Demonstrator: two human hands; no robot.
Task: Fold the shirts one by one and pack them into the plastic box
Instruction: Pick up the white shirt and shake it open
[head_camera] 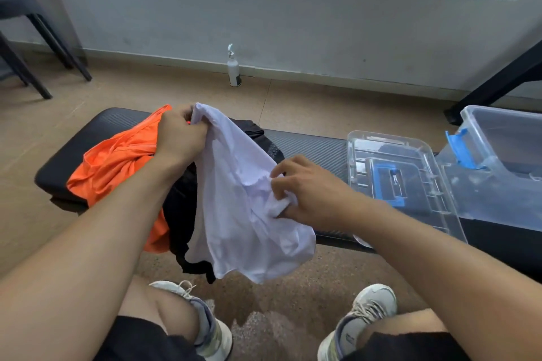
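- While the packing has not begun, the orange shirt (117, 161) is lying crumpled and unfolded at the left end of the worktop (311, 148), partly under the person's left forearm.
- The black shirt (180, 208) is lying bunched just beside the orange one, partly hidden behind the white fabric and drooping over the near edge of the worktop; it is also showing no fold.
- The left hand (179, 138) is gripping the upper edge of the white shirt (243, 214), with its grip clamped on the cloth and the fingers curled round a gathered fold.
- The white shirt is hanging between the two hands, raised above the pile, with its lower part drooping below the worktop edge toward the floor; it is looking loose and wrinkled, not yet spread for folding.
- The right hand (305, 193) is pinching the white shirt at mid-height, its grip clamped on a bunch of the fabric.
- The clear lid (399, 182), with a blue handle, is lying flat on the worktop, well apart from the shirts.
- The plastic box (498, 161) is standing open at the far right, and no shirt is showing inside it.
- Judgement: the task is sitting at its start; the first shirt is being sorted out, and three shirts are remaining to fold and pack.
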